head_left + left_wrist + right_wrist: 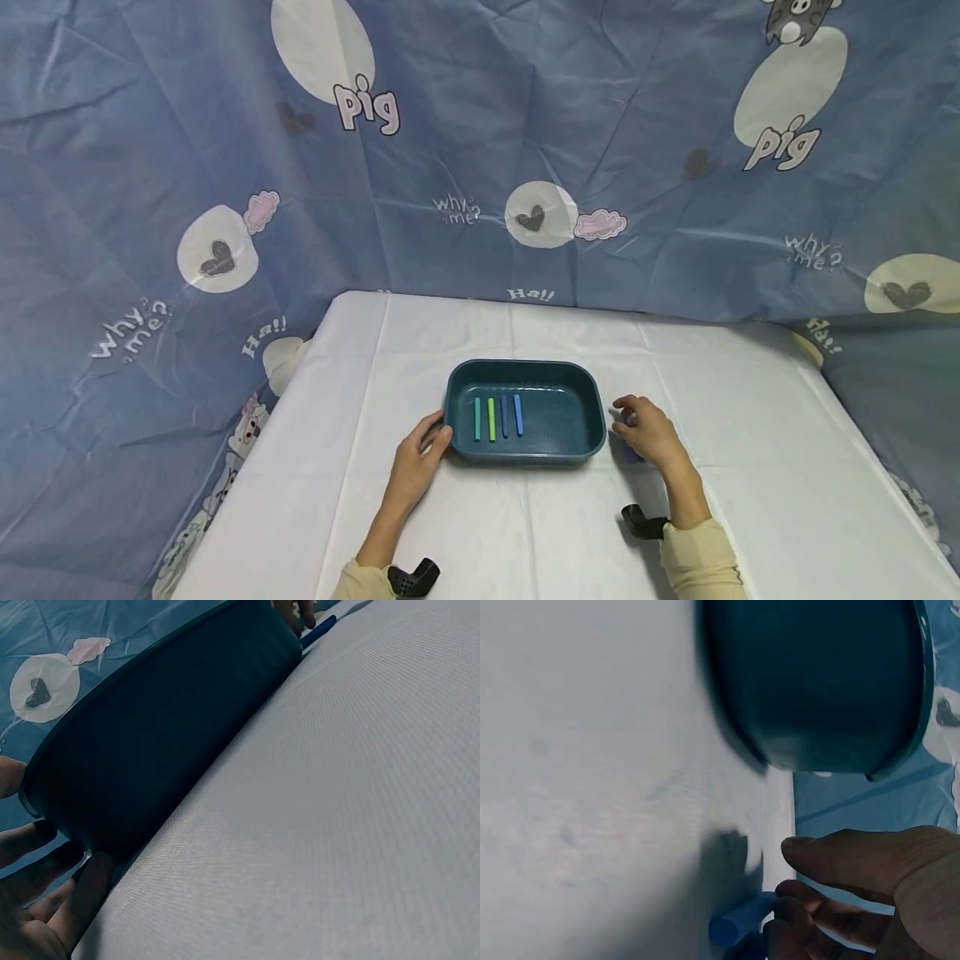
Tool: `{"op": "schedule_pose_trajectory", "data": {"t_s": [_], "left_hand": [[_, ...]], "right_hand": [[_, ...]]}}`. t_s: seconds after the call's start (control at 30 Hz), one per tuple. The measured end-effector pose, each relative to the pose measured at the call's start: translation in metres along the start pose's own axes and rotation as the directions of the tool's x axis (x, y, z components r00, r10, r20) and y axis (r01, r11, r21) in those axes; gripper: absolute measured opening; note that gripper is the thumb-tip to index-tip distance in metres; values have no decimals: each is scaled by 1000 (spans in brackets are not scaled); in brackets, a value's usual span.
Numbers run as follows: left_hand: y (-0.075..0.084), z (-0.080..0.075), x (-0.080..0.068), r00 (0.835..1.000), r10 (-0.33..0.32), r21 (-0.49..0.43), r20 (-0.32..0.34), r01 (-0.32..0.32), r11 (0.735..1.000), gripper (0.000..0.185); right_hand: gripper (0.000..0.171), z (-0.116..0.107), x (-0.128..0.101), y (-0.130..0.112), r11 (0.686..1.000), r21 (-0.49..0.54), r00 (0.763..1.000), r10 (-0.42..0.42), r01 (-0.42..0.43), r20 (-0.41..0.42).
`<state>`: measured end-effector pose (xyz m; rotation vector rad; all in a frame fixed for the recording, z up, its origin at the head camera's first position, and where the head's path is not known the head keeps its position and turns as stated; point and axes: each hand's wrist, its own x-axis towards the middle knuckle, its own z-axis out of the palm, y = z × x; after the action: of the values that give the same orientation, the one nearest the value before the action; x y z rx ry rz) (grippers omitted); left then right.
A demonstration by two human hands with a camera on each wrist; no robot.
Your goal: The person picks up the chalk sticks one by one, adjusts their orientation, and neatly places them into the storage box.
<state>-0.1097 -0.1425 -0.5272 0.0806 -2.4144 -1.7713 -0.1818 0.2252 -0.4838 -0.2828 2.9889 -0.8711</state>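
A dark teal rectangular tray rests on the white cloth. Several chalk-like sticks lie inside it in a row, among them a teal stick, a lime-green stick and a blue stick. My left hand grips the tray's left end, fingers spread along its outer wall. To the right of the tray, my right hand hovers low over the cloth, thumb apart from the fingers. A blue round stick lies by its fingertips; whether they touch cannot be told. The hand partly hides the purple-blue pieces beneath it.
White cloth covers the table around the tray. A blue printed curtain hangs behind and along both sides. Black wrist devices sit at both of my wrists.
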Motion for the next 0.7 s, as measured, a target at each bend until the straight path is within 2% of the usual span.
{"op": "schedule_pose_trajectory", "data": {"t_s": [0.2,0.4,0.7], "left_hand": [[1,-1,1,1000,-12,-5,15,12,1000,47],[-2,0,0,1000,-11,12,13,11,1000,47],[-5,-1,3,999,-25,0,23,25,1000,51]], "right_hand": [[34,2,-3,-6,1000,-23,1000,2,-2,-7],[36,2,-8,-1,998,-39,999,48,-48,-14],[33,1,-7,-6,993,-110,999,39,-37,16]]}}
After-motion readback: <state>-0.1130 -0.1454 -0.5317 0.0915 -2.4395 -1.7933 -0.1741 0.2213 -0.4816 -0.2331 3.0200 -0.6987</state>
